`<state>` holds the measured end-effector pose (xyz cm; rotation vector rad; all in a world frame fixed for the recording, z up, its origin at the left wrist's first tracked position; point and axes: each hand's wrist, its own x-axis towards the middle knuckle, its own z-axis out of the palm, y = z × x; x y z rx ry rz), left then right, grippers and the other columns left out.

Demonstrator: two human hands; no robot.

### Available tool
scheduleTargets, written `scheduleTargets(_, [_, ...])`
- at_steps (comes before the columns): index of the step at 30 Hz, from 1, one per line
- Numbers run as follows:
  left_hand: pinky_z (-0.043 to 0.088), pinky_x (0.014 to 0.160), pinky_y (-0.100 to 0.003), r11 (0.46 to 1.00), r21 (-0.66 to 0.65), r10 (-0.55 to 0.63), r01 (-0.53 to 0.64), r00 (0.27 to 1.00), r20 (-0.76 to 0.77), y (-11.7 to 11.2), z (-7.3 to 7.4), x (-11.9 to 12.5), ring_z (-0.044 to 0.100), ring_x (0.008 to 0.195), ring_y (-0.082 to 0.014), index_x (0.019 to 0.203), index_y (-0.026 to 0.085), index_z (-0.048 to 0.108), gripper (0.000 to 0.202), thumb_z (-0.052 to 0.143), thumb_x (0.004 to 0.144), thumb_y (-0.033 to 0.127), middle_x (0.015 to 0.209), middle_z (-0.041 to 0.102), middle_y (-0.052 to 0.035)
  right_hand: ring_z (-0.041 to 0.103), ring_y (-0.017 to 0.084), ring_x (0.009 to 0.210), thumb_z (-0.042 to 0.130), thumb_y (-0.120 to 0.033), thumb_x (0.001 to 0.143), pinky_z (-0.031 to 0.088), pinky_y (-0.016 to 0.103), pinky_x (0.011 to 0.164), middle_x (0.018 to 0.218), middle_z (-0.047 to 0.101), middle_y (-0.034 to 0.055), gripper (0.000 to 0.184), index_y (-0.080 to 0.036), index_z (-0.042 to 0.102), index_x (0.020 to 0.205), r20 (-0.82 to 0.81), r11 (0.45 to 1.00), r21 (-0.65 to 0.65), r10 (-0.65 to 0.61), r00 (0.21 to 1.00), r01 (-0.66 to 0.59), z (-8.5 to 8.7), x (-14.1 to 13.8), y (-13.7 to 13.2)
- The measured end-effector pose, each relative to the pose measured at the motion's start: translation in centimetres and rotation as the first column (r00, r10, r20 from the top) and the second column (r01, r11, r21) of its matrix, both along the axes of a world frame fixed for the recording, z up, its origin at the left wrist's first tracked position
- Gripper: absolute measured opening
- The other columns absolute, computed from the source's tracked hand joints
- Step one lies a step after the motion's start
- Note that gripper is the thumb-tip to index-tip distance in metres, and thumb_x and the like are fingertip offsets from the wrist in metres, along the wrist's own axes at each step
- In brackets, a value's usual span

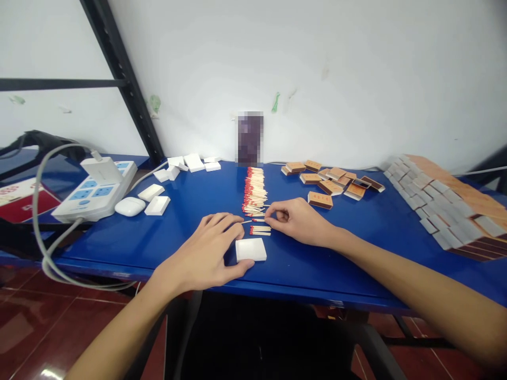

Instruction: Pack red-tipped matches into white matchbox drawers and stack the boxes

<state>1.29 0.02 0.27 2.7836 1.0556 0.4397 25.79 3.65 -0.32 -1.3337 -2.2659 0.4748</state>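
Note:
My left hand (212,250) lies over the blue table with fingers spread, its thumb against the near edge of a small white matchbox tray (251,249). Its other fingertips are beside the matches, one close to a pale stick. My right hand (295,220) is pinched at the stick end of a match (259,220), just right of the row. A long pile of red-headed matches (255,190) runs away from me, heads to the left. Between the pile and the tray, several matches (260,230) form a small separate group.
White inner trays (194,162) sit at the back left, near a power strip (99,190) with cables and a white earphone case (130,206). Brown matchbox sleeves (320,200) are scattered at the back right. Stacked matchboxes (447,206) stand far right. A blurred dark upright object (250,138) leans on the wall.

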Motion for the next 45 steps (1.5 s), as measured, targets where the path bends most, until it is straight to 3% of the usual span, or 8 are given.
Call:
scheduleTargets(4, [0.039,0.102,-0.05,1.0,0.013,0.008,-0.008,1.0,0.011,-0.1,-0.1,-0.1,0.045,0.125,-0.0331,0.097,0.019,0.055,0.03,0.062,0.088,0.047,0.133,0.053,-0.0125,0.036,0.008,0.05,0.06,-0.028,0.085,0.03,0.024,0.054,0.053,0.042,-0.0063,0.016,-0.017,0.069,0.076,-0.023,0.999,-0.042,0.031,0.999,-0.032,0.1,0.2,-0.2])
scheduleTargets(10, [0.046,0.09,-0.047,0.999,-0.016,0.03,-0.03,0.999,0.036,-0.1,-0.2,-0.1,0.05,0.103,-0.0277,0.094,0.02,0.055,0.029,0.061,0.087,0.048,0.114,0.054,-0.0085,0.036,0.008,0.05,0.058,-0.031,0.087,0.03,0.024,0.054,0.053,0.043,-0.0066,0.019,-0.017,0.07,0.082,-0.078,0.998,-0.037,0.043,0.996,-0.046,-0.1,0.4,-0.2])
scheduleTargets(18, [0.047,0.098,-0.046,0.997,-0.08,0.022,-0.016,0.997,0.068,-0.1,-0.2,0.0,0.049,0.116,-0.029,0.093,0.02,0.055,0.027,0.063,0.087,0.045,0.126,0.052,-0.0094,0.035,0.008,0.046,0.057,-0.023,0.086,0.03,0.024,0.055,0.049,0.042,-0.0072,0.019,-0.014,0.074,0.087,0.006,0.996,0.084,-0.01,1.0,0.009,-0.7,0.0,0.3])
scheduleTargets(33, [0.044,0.106,-0.047,0.991,-0.136,0.0,0.007,0.999,0.052,-0.2,-0.1,-0.2,0.043,0.136,-0.0312,0.103,0.022,0.055,0.031,0.059,0.091,0.05,0.146,0.05,-0.0098,0.037,0.009,0.049,0.056,-0.027,0.088,0.03,0.025,0.056,0.052,0.044,-0.0061,0.025,-0.016,0.077,0.096,-0.056,0.999,0.018,0.046,0.997,-0.045,-0.7,0.1,0.1])
scheduleTargets(35, [0.039,0.111,-0.048,0.988,-0.152,-0.028,0.035,0.999,0.046,0.0,-0.1,-0.3,0.042,0.138,-0.0301,0.107,0.023,0.053,0.031,0.057,0.093,0.051,0.15,0.046,-0.0081,0.038,0.009,0.05,0.055,-0.025,0.089,0.03,0.024,0.056,0.053,0.044,-0.0061,0.025,-0.017,0.077,0.098,-0.062,0.998,-0.002,0.055,0.997,-0.055,-0.6,0.0,0.1])
scheduleTargets(40, [0.013,0.122,-0.057,0.996,-0.085,-0.026,0.029,0.999,0.032,0.1,-0.4,-0.2,0.035,0.143,-0.0292,0.108,0.024,0.053,0.03,0.056,0.094,0.05,0.141,0.05,-0.0086,0.038,0.009,0.049,0.054,-0.022,0.088,0.03,0.024,0.056,0.053,0.045,-0.0062,0.027,-0.017,0.076,0.102,-0.057,0.998,-0.024,0.049,0.997,-0.05,-0.6,-0.1,0.1])
scheduleTargets(45, [0.018,0.119,-0.059,0.999,-0.044,0.024,-0.022,0.999,0.039,0.1,-0.5,-0.1,0.048,0.128,-0.0292,0.104,0.022,0.054,0.031,0.059,0.09,0.05,0.127,0.054,-0.0093,0.038,0.008,0.05,0.054,-0.021,0.088,0.03,0.024,0.057,0.054,0.046,-0.0058,0.028,-0.017,0.077,0.104,-0.037,0.999,-0.017,0.045,0.998,-0.046,-0.6,-0.1,0.0])
